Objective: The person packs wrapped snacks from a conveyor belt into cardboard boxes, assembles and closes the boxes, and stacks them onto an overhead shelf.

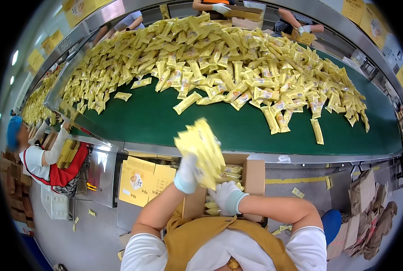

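My left hand (187,174), in a white glove, is closed on a bunch of yellow snack packets (201,151), held up tilted and a little blurred. Below it stands an open cardboard box (254,178) with rows of similar yellow packets (231,172) inside. Over the middle of this box is my right hand (228,197), also gloved. Its fingers are apart and rest on or just above the packets, close to the lower end of the bunch; the fingertips are partly hidden.
A green conveyor belt (165,126) carries a large heap of yellow packets (201,58). A printed yellow carton (143,180) lies left of the box. A co-worker (46,156) works at far left; others stand across the belt. Flattened cardboard (361,194) leans at right; loose packets dot the floor.
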A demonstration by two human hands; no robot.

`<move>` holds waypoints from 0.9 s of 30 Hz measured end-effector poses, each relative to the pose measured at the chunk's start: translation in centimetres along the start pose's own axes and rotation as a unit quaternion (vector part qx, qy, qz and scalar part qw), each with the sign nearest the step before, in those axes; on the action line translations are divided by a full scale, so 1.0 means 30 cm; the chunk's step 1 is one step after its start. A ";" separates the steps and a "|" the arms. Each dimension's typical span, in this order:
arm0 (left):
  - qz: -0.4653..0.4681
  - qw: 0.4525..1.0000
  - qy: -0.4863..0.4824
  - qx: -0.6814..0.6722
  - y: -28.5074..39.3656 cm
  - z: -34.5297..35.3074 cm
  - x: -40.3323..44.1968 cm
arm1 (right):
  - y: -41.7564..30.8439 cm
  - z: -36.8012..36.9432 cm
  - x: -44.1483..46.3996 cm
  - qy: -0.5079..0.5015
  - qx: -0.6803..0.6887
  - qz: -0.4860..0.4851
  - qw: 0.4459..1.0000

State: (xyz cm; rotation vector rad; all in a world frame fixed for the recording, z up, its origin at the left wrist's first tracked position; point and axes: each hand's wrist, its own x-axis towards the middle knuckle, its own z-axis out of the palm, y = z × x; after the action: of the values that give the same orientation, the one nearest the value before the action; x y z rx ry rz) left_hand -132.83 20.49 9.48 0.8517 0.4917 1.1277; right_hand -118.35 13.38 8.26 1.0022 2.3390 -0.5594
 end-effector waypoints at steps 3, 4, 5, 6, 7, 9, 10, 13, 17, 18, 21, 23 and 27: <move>0.111 0.932 -0.146 0.313 -0.059 0.005 -0.009 | -0.001 0.158 0.081 0.047 0.005 0.027 0.999; 0.132 0.879 -0.167 0.427 -0.061 0.012 -0.008 | 0.021 0.284 0.144 0.121 0.044 0.002 0.992; 0.158 0.812 -0.185 0.531 -0.063 0.020 -0.007 | 0.043 0.412 0.207 0.193 0.079 -0.028 0.978; 0.212 0.752 -0.206 0.589 -0.079 0.016 -0.001 | 0.043 0.353 0.149 0.218 0.102 -0.043 0.970; 0.265 0.685 -0.224 0.641 -0.103 0.006 0.004 | 0.043 0.311 0.114 0.179 0.111 -0.048 0.976; 0.264 0.607 -0.239 0.710 -0.141 -0.015 0.004 | 0.042 0.227 0.042 0.100 0.129 -0.056 0.985; 0.262 0.566 -0.244 0.743 -0.159 -0.026 0.000 | 0.046 0.237 0.030 0.089 0.147 -0.050 0.984; 0.254 0.509 -0.232 0.789 -0.216 -0.040 -0.022 | 0.008 0.214 -0.005 0.037 0.102 0.000 0.994; 0.065 0.466 -0.278 0.837 -0.273 -0.047 -0.027 | -0.026 0.200 0.025 0.017 0.009 0.057 0.998; 0.030 0.446 -0.288 0.847 -0.288 -0.030 -0.011 | -0.034 0.184 0.043 0.002 -0.022 0.058 0.998; -0.130 0.441 -0.378 0.803 -0.294 -0.020 0.045 | -0.011 0.176 0.031 0.025 -0.052 0.008 0.998; -0.149 0.445 -0.428 0.773 -0.266 -0.052 0.080 | 0.097 0.162 0.011 0.076 -0.011 -0.085 0.993; -0.220 0.490 -0.551 0.639 0.031 0.011 0.242 | 0.407 -0.042 -0.179 0.169 0.521 -0.138 0.825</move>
State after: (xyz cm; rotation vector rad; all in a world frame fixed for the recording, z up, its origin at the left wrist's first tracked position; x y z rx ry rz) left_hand -130.40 27.24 10.93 2.3113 0.3059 -0.6903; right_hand -106.41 19.03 10.53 1.2532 2.4447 -2.0730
